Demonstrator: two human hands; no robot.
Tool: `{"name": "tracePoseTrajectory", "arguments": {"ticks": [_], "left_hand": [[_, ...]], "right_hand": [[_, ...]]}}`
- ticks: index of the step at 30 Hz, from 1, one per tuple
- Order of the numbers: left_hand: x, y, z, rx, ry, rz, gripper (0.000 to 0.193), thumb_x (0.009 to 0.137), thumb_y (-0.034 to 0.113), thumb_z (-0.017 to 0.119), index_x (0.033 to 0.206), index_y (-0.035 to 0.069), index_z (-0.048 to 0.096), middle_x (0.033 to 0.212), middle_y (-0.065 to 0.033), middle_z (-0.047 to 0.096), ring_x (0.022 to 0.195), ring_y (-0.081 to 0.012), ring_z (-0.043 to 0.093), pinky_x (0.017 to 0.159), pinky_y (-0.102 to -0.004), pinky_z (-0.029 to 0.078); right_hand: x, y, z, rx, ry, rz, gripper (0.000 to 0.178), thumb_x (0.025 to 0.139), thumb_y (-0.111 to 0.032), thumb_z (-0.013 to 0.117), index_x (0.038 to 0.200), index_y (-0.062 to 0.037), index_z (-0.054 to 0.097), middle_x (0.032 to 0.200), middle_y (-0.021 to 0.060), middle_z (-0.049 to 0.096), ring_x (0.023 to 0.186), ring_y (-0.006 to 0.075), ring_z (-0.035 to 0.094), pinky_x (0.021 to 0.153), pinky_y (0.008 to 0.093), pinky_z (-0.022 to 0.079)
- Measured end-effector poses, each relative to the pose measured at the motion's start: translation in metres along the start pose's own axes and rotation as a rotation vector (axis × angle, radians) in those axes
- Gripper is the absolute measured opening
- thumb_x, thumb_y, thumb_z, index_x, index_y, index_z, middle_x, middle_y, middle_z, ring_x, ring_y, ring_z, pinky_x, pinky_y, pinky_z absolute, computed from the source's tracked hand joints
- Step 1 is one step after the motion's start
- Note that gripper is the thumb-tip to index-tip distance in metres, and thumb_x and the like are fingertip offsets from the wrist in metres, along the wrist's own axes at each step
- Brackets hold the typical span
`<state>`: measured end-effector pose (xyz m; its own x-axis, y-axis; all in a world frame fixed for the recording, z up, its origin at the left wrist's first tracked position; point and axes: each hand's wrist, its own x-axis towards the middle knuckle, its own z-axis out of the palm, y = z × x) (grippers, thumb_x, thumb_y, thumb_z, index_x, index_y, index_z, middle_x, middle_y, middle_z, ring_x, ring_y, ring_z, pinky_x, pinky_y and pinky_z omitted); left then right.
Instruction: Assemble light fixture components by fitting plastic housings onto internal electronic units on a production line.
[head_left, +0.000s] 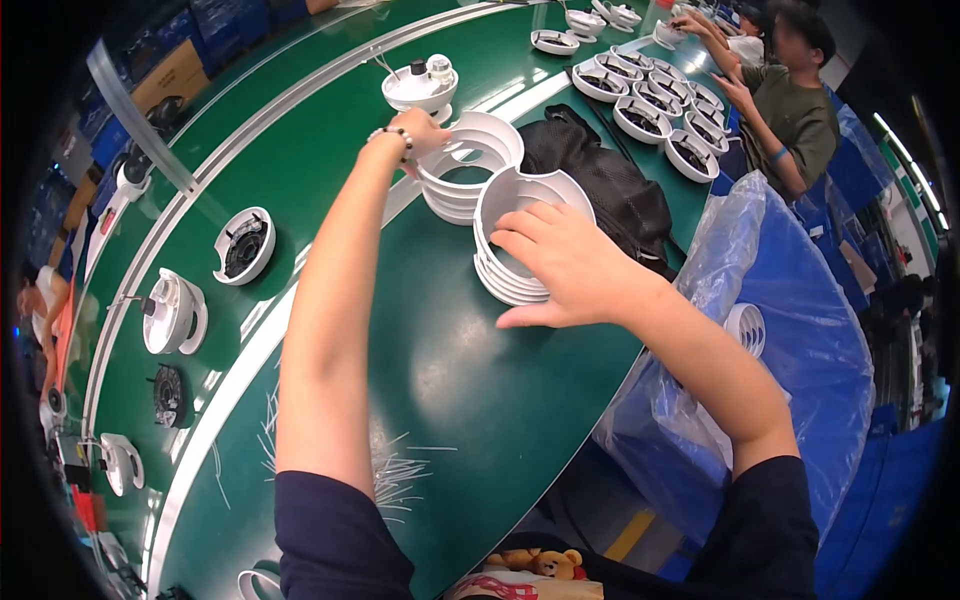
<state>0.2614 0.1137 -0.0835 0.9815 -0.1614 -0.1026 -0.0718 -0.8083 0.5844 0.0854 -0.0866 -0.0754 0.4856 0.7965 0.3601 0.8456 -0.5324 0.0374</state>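
Two stacks of white plastic rings stand side by side on the green table. My left hand (424, 135) reaches to the left rim of the farther ring stack (454, 204), its fingers curled around the edge. Over the nearer ring stack (513, 283), my right hand (565, 262) has its fingers inside the opening and its thumb outside, straddling the near rim. Just beyond my left hand sits a white bowl-shaped unit (415, 92) with a small clear-and-white part on top. A black mesh cloth or bag (600, 180) lies right of the stacks.
White bowl-shaped housings (640, 120) with black inserts stand at the far right beside a seated co-worker (800, 110). More units (174, 312) sit on the green conveyor at left. Thin white strips (395, 482) lie near my left arm. A plastic-lined blue bin (790, 290) stands right.
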Motion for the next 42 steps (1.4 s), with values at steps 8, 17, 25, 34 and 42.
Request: {"name": "tracePoseTrajectory", "arguments": {"ticks": [8,17,25,34,42], "left_hand": [[-0.027,-0.010,-0.013,0.000,-0.006,-0.103,0.033,0.076,0.030,0.054,0.096,0.005,0.061,0.089,-0.0113,0.059,0.069,-0.0211,0.061,0.047,-0.0305,0.054],[-0.041,-0.019,-0.025,0.195,0.182,-0.087,0.059,0.070,0.050,0.055,0.106,0.003,0.054,0.097,-0.0140,0.058,0.080,-0.0236,0.059,0.058,-0.0333,0.052],[-0.185,-0.020,-0.107,0.068,0.587,0.482,0.037,0.085,0.021,0.048,0.115,0.000,0.046,0.108,-0.0121,0.052,0.099,-0.0168,0.049,0.084,-0.0245,0.037],[-0.337,-0.080,-0.060,-0.109,0.431,0.102,0.042,0.083,0.006,0.045,0.124,0.004,0.035,0.113,-0.0119,0.048,0.091,-0.0142,0.051,0.079,-0.0243,0.040],[-0.446,-0.070,-0.078,0.135,0.599,-0.045,0.044,0.075,-0.001,0.050,0.119,0.004,0.041,0.104,-0.0127,0.054,0.084,-0.0163,0.056,0.072,-0.0264,0.045]], "right_hand": [[0.000,0.009,0.020,-0.055,-0.317,0.140,0.042,0.060,-0.036,0.068,0.083,-0.0029,0.054,0.075,0.0097,0.055,0.073,0.0270,0.055,0.068,0.0351,0.043],[0.005,-0.004,0.002,-0.094,-0.215,0.090,0.061,0.052,-0.054,0.067,0.079,-0.0010,0.055,0.073,0.0097,0.053,0.077,0.0255,0.050,0.070,0.0357,0.039],[-0.131,0.018,-0.128,-0.203,0.672,0.060,0.012,0.069,-0.007,0.060,0.079,-0.0009,0.059,0.076,0.0104,0.059,0.071,0.0227,0.056,0.066,0.0295,0.044],[-0.395,0.089,-0.008,-0.046,-0.553,1.040,0.061,0.055,-0.039,0.070,0.097,0.0015,0.054,0.094,0.0198,0.056,0.090,0.0324,0.053,0.079,0.0380,0.041],[-0.415,0.075,0.056,0.039,-0.656,1.252,0.059,0.052,-0.030,0.073,0.098,0.0010,0.053,0.100,0.0192,0.055,0.095,0.0318,0.052,0.083,0.0371,0.041]]}}
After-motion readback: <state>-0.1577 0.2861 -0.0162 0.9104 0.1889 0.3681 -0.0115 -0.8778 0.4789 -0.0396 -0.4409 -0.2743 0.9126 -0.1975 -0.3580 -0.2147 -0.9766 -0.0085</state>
